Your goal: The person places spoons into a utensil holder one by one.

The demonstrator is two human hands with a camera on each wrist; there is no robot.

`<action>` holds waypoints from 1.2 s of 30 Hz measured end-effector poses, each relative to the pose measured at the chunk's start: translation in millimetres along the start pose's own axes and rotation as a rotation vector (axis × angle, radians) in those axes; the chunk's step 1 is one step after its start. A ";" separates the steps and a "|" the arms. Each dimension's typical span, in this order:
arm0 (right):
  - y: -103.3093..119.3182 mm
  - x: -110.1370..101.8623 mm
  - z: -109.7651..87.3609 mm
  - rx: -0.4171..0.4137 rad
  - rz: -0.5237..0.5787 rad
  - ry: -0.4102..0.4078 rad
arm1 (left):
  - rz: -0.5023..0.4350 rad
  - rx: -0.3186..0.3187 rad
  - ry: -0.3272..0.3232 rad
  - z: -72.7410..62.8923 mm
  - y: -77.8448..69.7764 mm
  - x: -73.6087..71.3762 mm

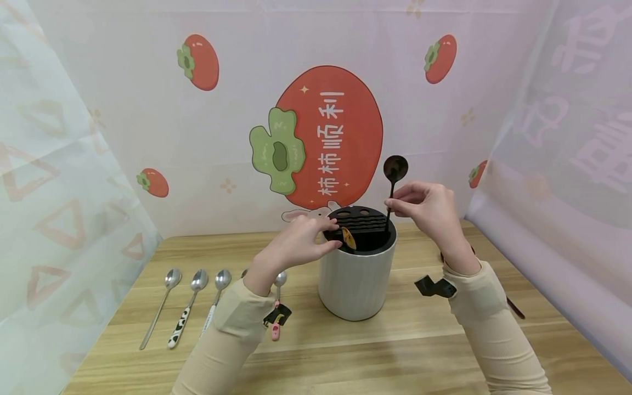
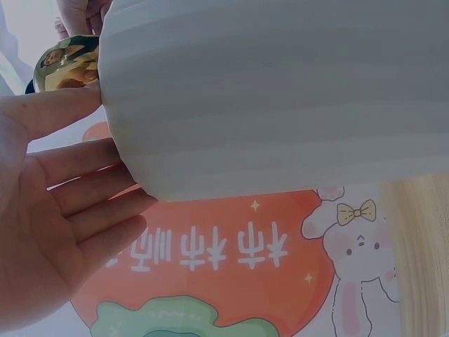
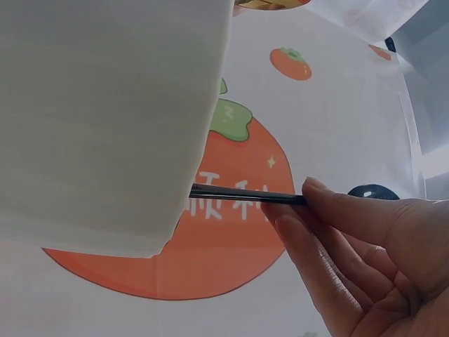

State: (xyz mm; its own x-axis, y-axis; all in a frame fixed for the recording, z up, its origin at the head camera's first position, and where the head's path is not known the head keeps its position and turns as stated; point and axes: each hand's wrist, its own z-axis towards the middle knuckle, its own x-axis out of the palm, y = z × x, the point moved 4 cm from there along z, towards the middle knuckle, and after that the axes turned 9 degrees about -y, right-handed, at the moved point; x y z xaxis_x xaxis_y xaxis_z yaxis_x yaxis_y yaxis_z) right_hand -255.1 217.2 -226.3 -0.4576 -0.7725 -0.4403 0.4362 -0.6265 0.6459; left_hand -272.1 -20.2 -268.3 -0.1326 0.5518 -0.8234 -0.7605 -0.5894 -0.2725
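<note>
A white ribbed cylindrical holder (image 1: 356, 282) with a black slotted top (image 1: 362, 220) stands upright on the table. My right hand (image 1: 428, 209) pinches the handle of a black round-bowled spoon (image 1: 395, 168) between thumb and fingers. The spoon is upright, bowl up, its lower end inside the holder's opening. In the right wrist view the thin black handle (image 3: 245, 196) runs past the holder's rim. At the rim's left side rests my left hand (image 1: 305, 241), fingers extended. Between its thumb and fingers shows a gold spoon (image 1: 348, 238), its bowl above the rim and its handle hidden.
Several metal spoons lie on the table to the left, among them one with a cow-patterned handle (image 1: 179, 328) and one with a pink handle (image 1: 276, 330). A dark utensil (image 1: 515, 308) lies at the right, partly behind my right arm. A printed cloth backdrop (image 1: 237, 109) encloses the table.
</note>
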 end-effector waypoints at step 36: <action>-20.0 -12.9 -6.5 0.128 -0.086 0.039 | 0.008 0.002 -0.008 -0.6 0.4 0.4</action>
State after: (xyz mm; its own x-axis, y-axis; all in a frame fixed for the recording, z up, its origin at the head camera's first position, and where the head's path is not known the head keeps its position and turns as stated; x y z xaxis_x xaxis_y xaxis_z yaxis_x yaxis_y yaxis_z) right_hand -252.9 239.0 -237.6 -0.4581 -0.7212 -0.5197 0.2933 -0.6745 0.6775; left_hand -272.0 -20.5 -269.1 -0.1441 0.5515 -0.8216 -0.7605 -0.5930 -0.2647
